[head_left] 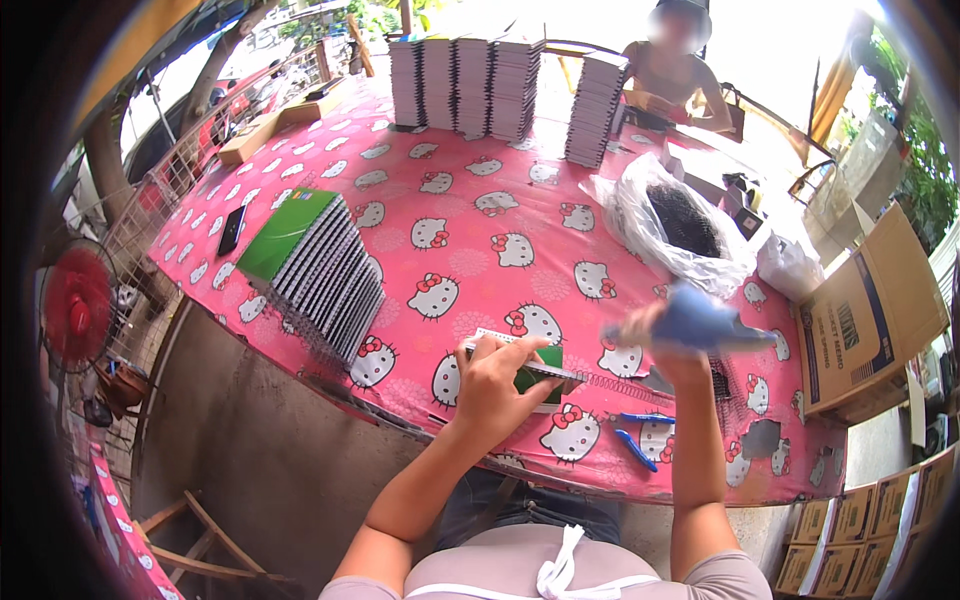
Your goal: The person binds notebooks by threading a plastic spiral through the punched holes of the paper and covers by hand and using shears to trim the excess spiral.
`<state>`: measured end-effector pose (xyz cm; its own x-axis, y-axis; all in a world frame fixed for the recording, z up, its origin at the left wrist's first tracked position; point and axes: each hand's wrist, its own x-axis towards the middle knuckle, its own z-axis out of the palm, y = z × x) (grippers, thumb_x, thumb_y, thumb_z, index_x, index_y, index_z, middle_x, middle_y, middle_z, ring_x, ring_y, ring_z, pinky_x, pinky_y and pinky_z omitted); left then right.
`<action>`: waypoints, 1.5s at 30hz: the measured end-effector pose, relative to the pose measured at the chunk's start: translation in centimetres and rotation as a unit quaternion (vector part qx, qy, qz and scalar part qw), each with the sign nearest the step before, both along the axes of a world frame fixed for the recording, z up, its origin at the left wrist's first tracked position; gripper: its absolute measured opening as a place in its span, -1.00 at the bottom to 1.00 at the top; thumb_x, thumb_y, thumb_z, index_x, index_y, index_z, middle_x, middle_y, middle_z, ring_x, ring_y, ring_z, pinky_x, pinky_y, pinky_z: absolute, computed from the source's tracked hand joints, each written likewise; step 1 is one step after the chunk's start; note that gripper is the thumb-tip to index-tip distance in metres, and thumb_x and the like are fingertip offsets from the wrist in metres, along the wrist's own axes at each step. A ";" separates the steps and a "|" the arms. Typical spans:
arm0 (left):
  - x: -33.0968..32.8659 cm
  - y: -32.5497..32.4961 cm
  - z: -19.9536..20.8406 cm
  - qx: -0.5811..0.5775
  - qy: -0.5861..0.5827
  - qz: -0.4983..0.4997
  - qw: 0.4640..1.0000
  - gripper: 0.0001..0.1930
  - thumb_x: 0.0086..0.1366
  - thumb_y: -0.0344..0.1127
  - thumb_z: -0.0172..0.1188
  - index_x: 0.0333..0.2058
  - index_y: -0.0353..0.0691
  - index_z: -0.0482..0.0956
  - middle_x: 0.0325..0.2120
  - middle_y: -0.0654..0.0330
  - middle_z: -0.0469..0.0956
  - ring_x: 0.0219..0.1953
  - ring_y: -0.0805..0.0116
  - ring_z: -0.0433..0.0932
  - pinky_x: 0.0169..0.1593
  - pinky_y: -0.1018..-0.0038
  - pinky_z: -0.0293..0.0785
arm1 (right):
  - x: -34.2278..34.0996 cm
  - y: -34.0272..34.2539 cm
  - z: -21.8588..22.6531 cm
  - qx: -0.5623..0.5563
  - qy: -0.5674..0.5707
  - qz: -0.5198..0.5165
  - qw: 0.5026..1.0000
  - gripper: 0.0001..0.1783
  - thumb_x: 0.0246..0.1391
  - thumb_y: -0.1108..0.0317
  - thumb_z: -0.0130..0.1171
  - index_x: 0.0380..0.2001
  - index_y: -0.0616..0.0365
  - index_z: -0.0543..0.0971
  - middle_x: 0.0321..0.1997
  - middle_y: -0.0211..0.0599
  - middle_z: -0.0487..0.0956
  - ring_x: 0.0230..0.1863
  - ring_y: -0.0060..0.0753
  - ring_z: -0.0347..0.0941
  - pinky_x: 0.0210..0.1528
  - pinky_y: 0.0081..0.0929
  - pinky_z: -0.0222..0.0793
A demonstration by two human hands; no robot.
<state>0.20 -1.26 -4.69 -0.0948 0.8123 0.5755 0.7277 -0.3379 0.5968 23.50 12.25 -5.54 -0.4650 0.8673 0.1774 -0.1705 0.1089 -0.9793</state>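
My left hand (490, 385) is closed on a small green-covered notepad (548, 357) at the table's near edge, thumb and fingers pinching its bound side. A thin wire spiral (625, 388) runs out from the notepad toward the right. My right hand (668, 338) grips a blue handheld tool (712, 318), raised over the table and smeared by motion; its exact kind does not show. Below the wire lie blue-handled pliers (640, 445). On the left stands a tall leaning stack of green spiral notepads (318, 270).
Stacks of notepads (470, 85) line the far side. A white plastic bag (640, 225) holds black coils. A cardboard box (865, 310) sits at the right edge, a phone (232, 230) at the left. Across the pink table (470, 205) is another person (680, 75).
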 end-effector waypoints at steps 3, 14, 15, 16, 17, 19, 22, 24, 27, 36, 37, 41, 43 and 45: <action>0.0 0.3 0.2 -0.009 0.000 -0.011 1.000 -0.54 -0.11 -0.22 0.47 -0.16 -0.06 0.59 -0.43 0.41 0.60 -0.29 0.41 0.45 0.00 0.33 0.16 | -0.3 0.6 1.4 0.274 -0.432 0.032 0.859 -0.54 -0.25 0.41 0.46 -0.24 0.22 0.48 -0.27 -0.22 0.59 -0.22 -0.48 0.54 -0.14 -0.48 0.49; -2.4 -0.8 -0.9 -0.008 -0.113 0.023 0.993 -0.57 -0.14 -0.43 0.47 -0.20 -0.16 0.58 -0.05 0.06 0.44 -0.02 0.09 0.45 0.03 0.26 0.41 | -2.9 0.8 2.4 0.144 -0.254 0.096 0.952 -0.41 -0.37 0.56 0.39 -0.12 0.19 0.49 -0.38 -0.37 0.58 -0.31 -0.58 0.47 -0.23 -0.45 0.44; -2.4 -0.9 -0.4 -0.026 -0.166 -0.004 0.986 -0.60 -0.04 -0.46 0.43 -0.17 -0.18 0.56 -0.13 0.11 0.50 -0.05 0.23 0.50 -0.02 0.34 0.46 | -3.8 1.0 2.3 0.295 -0.359 0.065 0.883 -0.39 -0.38 0.54 0.40 -0.10 0.20 0.50 -0.37 -0.38 0.59 -0.31 -0.55 0.48 -0.22 -0.45 0.45; -2.4 -1.2 -1.1 -0.033 -0.208 -0.002 0.978 -0.61 -0.01 -0.47 0.40 -0.15 -0.20 0.55 -0.17 0.10 0.52 -0.11 0.25 0.53 -0.07 0.38 0.47 | -4.2 1.3 2.1 0.291 -0.447 -0.009 0.846 -0.37 -0.41 0.54 0.40 -0.09 0.15 0.53 -0.34 -0.37 0.60 -0.30 -0.46 0.51 -0.18 -0.43 0.45; -3.0 -1.6 -2.0 -0.027 -0.246 0.008 0.969 -0.61 0.02 -0.49 0.38 -0.13 -0.21 0.53 -0.21 0.10 0.54 -0.16 0.27 0.56 -0.11 0.42 0.49 | -4.5 1.1 1.8 0.153 -0.289 0.055 0.943 -0.37 -0.43 0.54 0.40 -0.10 0.12 0.54 -0.34 -0.35 0.61 -0.30 -0.39 0.53 -0.18 -0.40 0.45; -2.8 -0.9 -2.9 -0.013 -0.362 -0.026 0.932 -0.65 0.16 -0.55 0.26 -0.05 -0.28 0.49 -0.26 0.16 0.61 -0.20 0.44 0.58 -0.13 0.54 0.48 | -4.3 0.8 2.3 0.075 -0.115 0.123 0.983 -0.42 -0.41 0.51 0.39 -0.14 0.09 0.56 -0.35 -0.35 0.60 -0.33 -0.27 0.54 -0.20 -0.37 0.45; -3.2 -1.5 -2.6 -0.076 -0.444 -0.037 0.892 -0.67 0.20 -0.57 0.22 -0.03 -0.30 0.50 -0.21 0.21 0.60 -0.20 0.55 0.54 -0.14 0.61 0.46 | -6.4 0.9 2.4 0.295 -0.419 0.001 0.859 -0.53 -0.38 0.53 0.38 -0.25 0.14 0.54 -0.39 -0.38 0.59 -0.34 -0.38 0.51 -0.19 -0.41 0.41; -3.8 -1.8 -3.0 -0.091 -0.462 -0.040 0.881 -0.68 0.21 -0.58 0.21 -0.04 -0.31 0.53 -0.20 0.17 0.61 -0.20 0.57 0.53 -0.15 0.63 0.45 | -6.2 1.3 2.0 0.153 -0.204 0.107 0.961 -0.60 -0.35 0.53 0.33 -0.31 0.18 0.49 -0.45 -0.19 0.56 -0.40 -0.44 0.48 -0.26 -0.45 0.41; -4.0 -2.0 -3.8 -0.090 -0.492 -0.059 0.864 -0.71 0.20 -0.58 0.22 -0.07 -0.34 0.54 -0.22 0.16 0.61 -0.22 0.56 0.55 -0.15 0.63 0.47 | -5.8 1.3 0.8 0.211 -0.277 0.034 0.937 -0.63 -0.32 0.49 0.30 -0.31 0.18 0.49 -0.42 -0.14 0.57 -0.38 -0.27 0.52 -0.24 -0.42 0.41; -3.1 -0.6 -0.9 0.077 -0.410 -0.119 0.901 -0.77 0.08 -0.56 0.34 -0.26 -0.28 0.56 -0.27 0.12 0.63 -0.24 0.38 0.61 -0.15 0.53 0.55 | 1.2 -2.7 -2.2 0.438 -0.531 -0.227 0.688 -0.31 -0.21 0.27 0.39 0.04 0.17 0.37 0.22 0.05 0.29 0.20 0.16 0.25 0.18 -0.11 0.24; -2.7 -1.4 1.3 0.143 -0.312 -0.115 0.932 -0.77 0.06 -0.56 0.35 -0.27 -0.26 0.57 -0.26 0.10 0.63 -0.25 0.35 0.61 -0.16 0.51 0.55 | 2.9 -4.2 -2.1 0.391 -0.524 -0.199 0.730 -0.29 -0.19 0.22 0.40 0.06 0.18 0.36 0.23 0.06 0.27 0.22 0.16 0.22 0.22 -0.07 0.17; -2.3 -2.8 -0.7 0.138 -0.076 -0.096 0.983 -0.80 0.01 -0.56 0.36 -0.35 -0.25 0.61 -0.28 0.10 0.63 -0.27 0.27 0.63 -0.29 0.49 0.59 | 5.6 -12.1 -4.6 0.292 -0.541 -0.105 0.781 -0.30 -0.12 0.18 0.37 0.08 0.21 0.36 0.19 0.07 0.30 0.22 0.16 0.21 0.23 -0.08 0.15; -0.8 -3.1 -2.3 0.043 -0.130 -0.077 0.987 -0.74 -0.07 -0.58 0.42 -0.36 -0.28 0.57 -0.24 0.07 0.63 -0.27 0.29 0.63 -0.26 0.50 0.61 | 4.6 -14.8 -4.9 0.351 -0.578 -0.152 0.721 -0.33 -0.10 0.20 0.36 0.07 0.23 0.38 0.11 0.08 0.37 0.14 0.15 0.30 0.15 -0.11 0.24; 0.2 -2.9 -3.0 0.072 -0.181 -0.046 0.980 -0.75 -0.07 -0.56 0.43 -0.38 -0.29 0.57 -0.27 0.05 0.62 -0.27 0.29 0.63 -0.25 0.50 0.61 | 3.7 -15.1 -3.8 0.237 -0.499 -0.133 0.823 -0.37 -0.08 0.25 0.34 0.06 0.26 0.40 0.00 0.04 0.42 0.04 0.12 0.36 0.07 -0.13 0.30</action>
<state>0.44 -4.15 -7.67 -0.2443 0.7394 0.6274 0.4392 -0.4925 0.7514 27.17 -2.84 -9.35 -0.3900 0.9050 0.1701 0.7840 0.4232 -0.4541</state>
